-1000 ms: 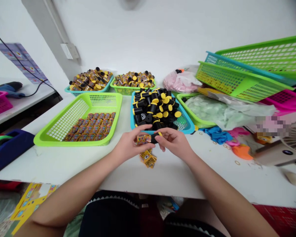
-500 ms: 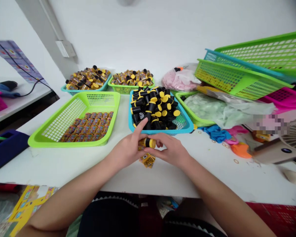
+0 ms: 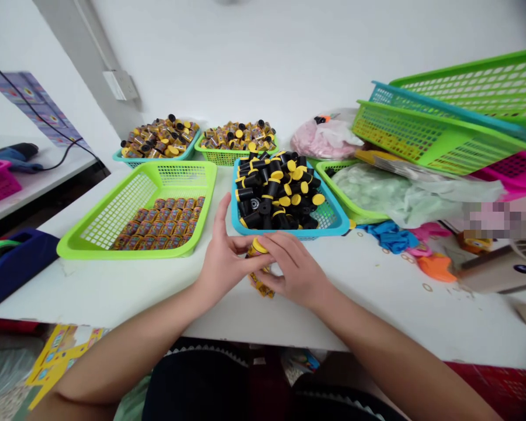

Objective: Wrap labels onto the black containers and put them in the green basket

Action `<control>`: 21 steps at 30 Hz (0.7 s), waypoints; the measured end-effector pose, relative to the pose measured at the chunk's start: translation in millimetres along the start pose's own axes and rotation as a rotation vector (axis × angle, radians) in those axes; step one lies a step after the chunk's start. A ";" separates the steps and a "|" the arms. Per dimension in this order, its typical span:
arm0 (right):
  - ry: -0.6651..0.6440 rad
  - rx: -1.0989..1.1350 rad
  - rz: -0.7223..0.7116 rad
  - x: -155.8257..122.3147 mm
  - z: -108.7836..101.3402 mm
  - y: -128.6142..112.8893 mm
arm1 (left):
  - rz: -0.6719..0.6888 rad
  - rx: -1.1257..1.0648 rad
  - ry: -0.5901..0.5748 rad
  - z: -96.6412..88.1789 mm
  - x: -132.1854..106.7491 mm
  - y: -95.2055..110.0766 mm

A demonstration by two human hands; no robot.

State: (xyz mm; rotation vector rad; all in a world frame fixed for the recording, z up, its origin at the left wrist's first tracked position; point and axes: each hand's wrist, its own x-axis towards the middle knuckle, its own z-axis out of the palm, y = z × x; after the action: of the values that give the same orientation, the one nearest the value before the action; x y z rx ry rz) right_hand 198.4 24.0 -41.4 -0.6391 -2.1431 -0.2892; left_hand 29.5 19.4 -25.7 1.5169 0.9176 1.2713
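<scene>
Item: small yellow labels (image 3: 265,289). Lie in a loose pile on the white table (image 3: 228,318), near its front edge, partly covered by the right hand (image 3: 301,272).

Item: right hand. Bends half-curled fingers against the yellow cap of a cylinder (image 3: 258,245), with the thumb just below. Gripping or merely touching: cannot tell.

Item: left hand (image 3: 221,263). Closes thumb and middle finger on the same cylinder; raises the index finger, nearly straight, clear of it.

Item: cylinder. Sits between both hands, above the near part of the table, cap upward; shows little of its body past the fingers.

Item: large green basket (image 3: 81,248). Stands beyond the left hand; holds labelled pieces in close rows toward its right side.

Item: blue basket (image 3: 335,225). Stands just beyond the hands; holds a heap of black cylinders (image 3: 274,187) with yellow caps.

Item: two rear baskets, one blue (image 3: 190,153), one green (image 3: 228,158). Stand side by side near the wall (image 3: 245,64); hold heaped labelled pieces with yellow or black ends.
</scene>
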 end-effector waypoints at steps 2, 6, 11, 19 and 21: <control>0.015 -0.069 -0.003 -1.5 3.6 -1.6 | -0.016 -0.023 0.001 0.4 1.4 0.1; 0.041 -0.097 0.009 -6.2 6.9 -1.1 | 0.003 0.002 0.032 1.8 1.5 -4.1; 0.042 -0.136 -0.007 -6.7 13.9 1.4 | -0.007 -0.066 0.069 6.4 4.1 -6.6; 0.082 -0.169 -0.085 -4.5 8.2 5.8 | 0.093 0.051 0.010 -3.7 12.3 -2.7; 0.070 -0.164 -0.073 -3.8 1.3 13.2 | 0.144 0.221 0.014 -13.0 15.1 2.8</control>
State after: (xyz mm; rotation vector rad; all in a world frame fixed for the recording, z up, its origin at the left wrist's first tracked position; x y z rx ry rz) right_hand 206.5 34.3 -45.5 -0.6352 -2.0928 -0.5241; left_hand 19.5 35.1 -18.1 1.7757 0.9989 1.3177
